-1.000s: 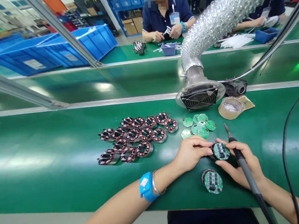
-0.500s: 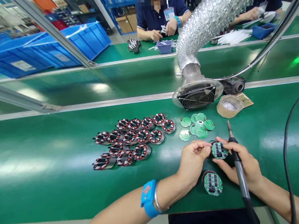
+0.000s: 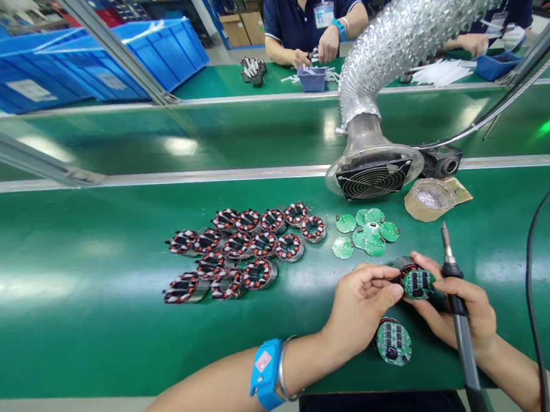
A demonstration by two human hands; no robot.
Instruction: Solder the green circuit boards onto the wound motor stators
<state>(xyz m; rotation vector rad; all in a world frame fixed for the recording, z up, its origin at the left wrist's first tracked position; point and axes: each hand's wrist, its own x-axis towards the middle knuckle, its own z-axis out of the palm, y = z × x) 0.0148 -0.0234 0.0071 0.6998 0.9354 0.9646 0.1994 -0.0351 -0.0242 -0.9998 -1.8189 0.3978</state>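
A round wound stator capped with a green circuit board [image 3: 415, 281] is pinched between the fingertips of both my hands just above the green bench. My left hand [image 3: 363, 306], with a blue wrist strap, grips its left side. My right hand [image 3: 461, 311] supports its right side and also holds a black soldering iron [image 3: 458, 319], tip pointing up and away. A second stator with a board on top [image 3: 392, 342] lies on the bench right below my hands.
Several bare copper-wound stators [image 3: 240, 249] lie in a cluster to the left, and loose green round boards [image 3: 366, 232] sit beyond my hands. A fume-extraction fan on a silver hose [image 3: 371, 173] and a solder holder [image 3: 429, 198] stand farther back. A person [image 3: 314, 16] works across the belts.
Both hands have lifted the board-topped stator slightly and tilted it; the soldering iron has swung more upright. The view has shifted a little.
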